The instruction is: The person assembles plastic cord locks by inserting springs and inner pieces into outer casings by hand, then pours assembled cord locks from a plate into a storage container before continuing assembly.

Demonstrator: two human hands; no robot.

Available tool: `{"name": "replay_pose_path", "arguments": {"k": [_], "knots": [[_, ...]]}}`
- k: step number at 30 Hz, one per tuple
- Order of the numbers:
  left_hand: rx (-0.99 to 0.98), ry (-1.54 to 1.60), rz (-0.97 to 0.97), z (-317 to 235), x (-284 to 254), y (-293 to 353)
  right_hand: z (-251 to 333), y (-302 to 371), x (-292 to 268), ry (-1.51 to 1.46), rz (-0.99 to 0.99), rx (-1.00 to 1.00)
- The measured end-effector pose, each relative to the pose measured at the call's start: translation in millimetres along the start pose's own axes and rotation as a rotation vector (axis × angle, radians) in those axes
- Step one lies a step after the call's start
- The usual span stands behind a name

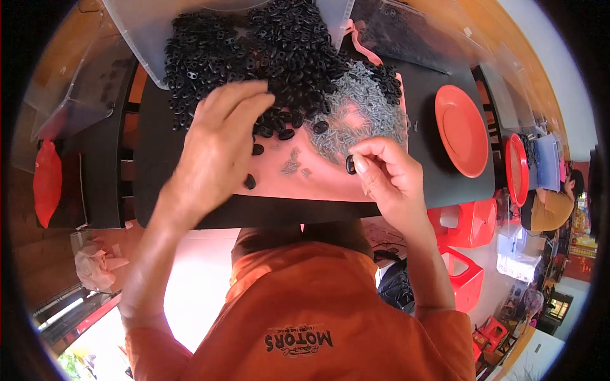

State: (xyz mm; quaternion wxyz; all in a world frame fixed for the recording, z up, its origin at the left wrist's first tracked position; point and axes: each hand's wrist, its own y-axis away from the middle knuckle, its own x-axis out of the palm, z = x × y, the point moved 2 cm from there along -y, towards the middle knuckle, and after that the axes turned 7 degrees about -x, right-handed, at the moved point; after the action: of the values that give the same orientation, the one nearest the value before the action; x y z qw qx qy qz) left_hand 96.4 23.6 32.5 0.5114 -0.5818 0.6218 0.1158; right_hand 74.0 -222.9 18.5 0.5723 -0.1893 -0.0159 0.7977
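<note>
Between thumb and fingertips, my right hand (395,178) pinches a small black oval piece (350,165) above the front of the pink sheet (318,181). My left hand (219,143) reaches over the near edge of a large heap of black oval pieces (254,51), many with two holes. Its fingers are loosely bent and slightly apart; the thumb is hidden and no piece shows in it. Right of the heap lies a spread of small silver pins or screws (356,95). Several loose black ovals (286,134) lie near my left fingers, and a small cluster of metal bits (292,164) sits between my hands.
A translucent plastic bin (136,38) stands tipped behind the heap on the black table (155,127). To the right is a round red plate (462,130), with another red tray (516,169) beyond. Red stools (467,222) stand below right. Another person (550,209) sits at far right.
</note>
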Motion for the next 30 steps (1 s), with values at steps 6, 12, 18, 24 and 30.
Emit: {"name": "replay_pose_path", "arguments": {"k": [6, 12, 18, 24, 30], "knots": [[-0.094, 0.348, 0.022, -58.5, 15.9, 41.1, -9.1, -3.9, 9.5, -0.41, 0.002, 0.19], [-0.336, 0.698, 0.025, -75.4, 29.5, 58.0, 6.5, 13.3, 23.9, -0.524, 0.114, 0.256], [-0.439, 0.806, 0.03, -85.3, 33.7, 74.7, 13.0, 33.6, 39.3, -0.561, 0.071, 0.177], [-0.411, 0.801, -0.051, -91.1, 36.4, 75.2, 13.7, 35.7, 50.6, -0.814, 0.002, 0.247], [-0.393, 1.01, -0.268, -84.4, 49.3, 78.8, 18.3, 26.1, 62.1, -0.785, 0.012, 0.161]]}}
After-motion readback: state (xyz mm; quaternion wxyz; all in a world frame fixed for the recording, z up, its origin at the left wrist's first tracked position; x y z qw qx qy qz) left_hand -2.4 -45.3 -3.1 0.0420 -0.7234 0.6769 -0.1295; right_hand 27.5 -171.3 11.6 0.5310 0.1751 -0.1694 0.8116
